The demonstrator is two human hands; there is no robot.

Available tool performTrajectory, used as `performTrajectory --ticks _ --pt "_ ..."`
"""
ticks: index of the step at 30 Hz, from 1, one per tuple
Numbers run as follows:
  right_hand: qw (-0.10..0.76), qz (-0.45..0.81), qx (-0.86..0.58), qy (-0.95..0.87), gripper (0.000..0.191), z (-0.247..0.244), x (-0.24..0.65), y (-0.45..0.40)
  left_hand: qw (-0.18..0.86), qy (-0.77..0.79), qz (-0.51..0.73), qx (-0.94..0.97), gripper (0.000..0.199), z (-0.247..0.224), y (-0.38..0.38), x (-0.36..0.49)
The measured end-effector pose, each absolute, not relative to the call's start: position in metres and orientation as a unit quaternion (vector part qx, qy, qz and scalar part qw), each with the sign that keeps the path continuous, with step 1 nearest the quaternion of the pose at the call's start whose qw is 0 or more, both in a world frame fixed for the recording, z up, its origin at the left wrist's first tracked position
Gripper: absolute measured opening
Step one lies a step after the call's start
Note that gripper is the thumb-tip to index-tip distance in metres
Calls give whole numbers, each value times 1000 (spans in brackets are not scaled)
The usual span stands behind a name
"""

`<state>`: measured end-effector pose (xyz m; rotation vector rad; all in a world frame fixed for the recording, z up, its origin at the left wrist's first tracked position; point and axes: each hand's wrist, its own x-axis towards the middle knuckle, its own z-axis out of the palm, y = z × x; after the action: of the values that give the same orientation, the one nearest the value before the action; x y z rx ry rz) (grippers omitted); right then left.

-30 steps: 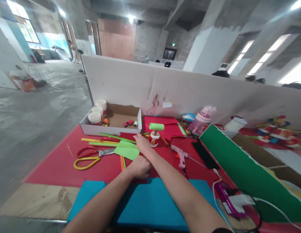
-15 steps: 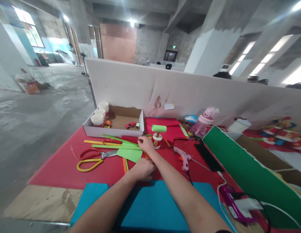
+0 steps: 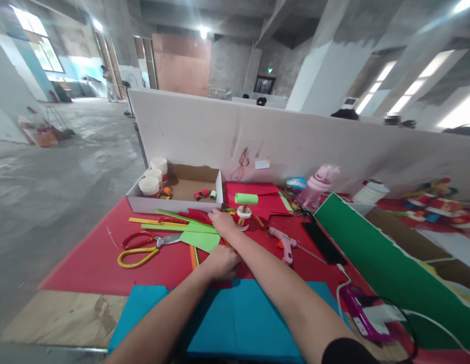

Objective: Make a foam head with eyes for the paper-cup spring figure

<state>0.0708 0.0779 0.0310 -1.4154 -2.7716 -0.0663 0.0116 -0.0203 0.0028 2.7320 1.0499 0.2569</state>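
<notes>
My right hand (image 3: 223, 223) reaches across my left forearm, its fingers closed at the right end of a piece of red paper (image 3: 199, 216). Nearer to me, my left hand (image 3: 224, 260) is curled closed above the red table; what its fingers hold is hidden, with a bit of orange showing beside it. Left of the hands lie a green paper sheet (image 3: 200, 237), green and yellow paper strips (image 3: 165, 228), an orange strip (image 3: 193, 258) and scissors (image 3: 157, 246) with red and yellow handles. Just beyond my right hand stands a small paper cup (image 3: 242, 217) topped by a green paper roll (image 3: 246, 198).
A shallow box (image 3: 174, 206) with white cups and paper rolls stands at the back left. To the right lie a pink glue gun (image 3: 284, 242), a phone (image 3: 324, 243), a green-sided box (image 3: 371, 263) and a purple power bank (image 3: 367, 316) with cables. A white partition (image 3: 189, 129) rises behind.
My right hand has shifted slightly left, and more of the red paper beside it shows. The left hand stays closed in about the same place. The view has moved slightly.
</notes>
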Motion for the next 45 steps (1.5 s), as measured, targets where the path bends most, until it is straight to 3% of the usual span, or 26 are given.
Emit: performTrajectory --ticks 11,17,22,32,39,45 --pt "-11 -55 -432 -900 29 39 49 82 84 376 102 917 16 -8 -19 12" --pt "-12 -79 -456 -887 31 34 38 71 70 346 162 921 29 -13 -18 11" --pt "-17 -85 -449 -889 30 33 47 69 71 366 125 919 21 -12 -19 12" --pt "-29 -80 -466 -881 29 38 48 68 69 379 104 917 22 -9 -21 12" --pt "-26 -48 -451 -891 30 50 55 70 83 351 161 919 34 -6 -21 10" --pt "1 -2 -481 -877 30 55 62 73 101 355 137 919 20 0 -23 10"
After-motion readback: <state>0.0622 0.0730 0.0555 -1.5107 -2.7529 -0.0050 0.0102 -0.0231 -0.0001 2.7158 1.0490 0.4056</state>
